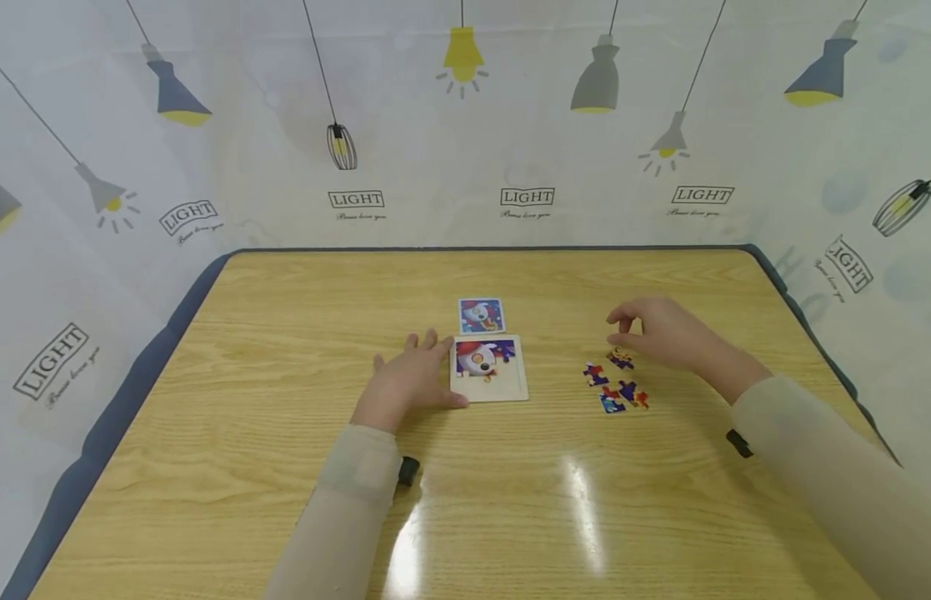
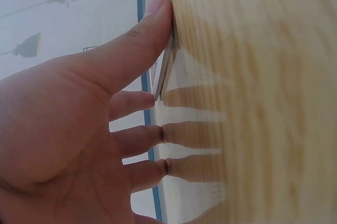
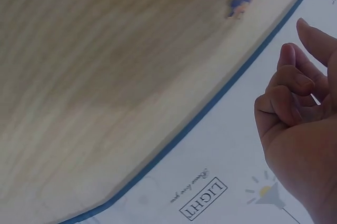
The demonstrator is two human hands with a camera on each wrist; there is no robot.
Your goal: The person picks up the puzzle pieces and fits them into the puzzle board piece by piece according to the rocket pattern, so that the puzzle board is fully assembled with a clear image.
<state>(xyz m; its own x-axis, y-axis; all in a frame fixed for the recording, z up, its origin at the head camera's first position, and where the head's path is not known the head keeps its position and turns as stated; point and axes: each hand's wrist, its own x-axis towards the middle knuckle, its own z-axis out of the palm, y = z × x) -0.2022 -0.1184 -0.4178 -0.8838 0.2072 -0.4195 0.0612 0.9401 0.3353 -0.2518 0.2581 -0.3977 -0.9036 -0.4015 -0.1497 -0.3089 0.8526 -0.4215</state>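
Note:
My left hand [image 1: 407, 382] rests on the table with its fingers spread round the left side of a square puzzle board [image 1: 510, 388]. Its thumb [image 2: 139, 42] touches the board's near edge, and the index fingertip is by the upper left corner. Joined pieces on the board form part of a cartoon picture; its lower part is bare. Above the loose jigsaw pieces [image 1: 594, 373] hovers my right hand [image 1: 663, 335], thumb and index finger apart, the other fingers loosely bent, nothing seen between them. The nearest jigsaw piece [image 1: 620, 359] lies just below its fingertips.
A small picture card [image 1: 481, 316] with a similar cartoon lies just beyond the board. The wooden table [image 1: 285, 333] has a dark blue edge. Behind it hangs a white curtain [image 1: 435, 125] printed with lamps.

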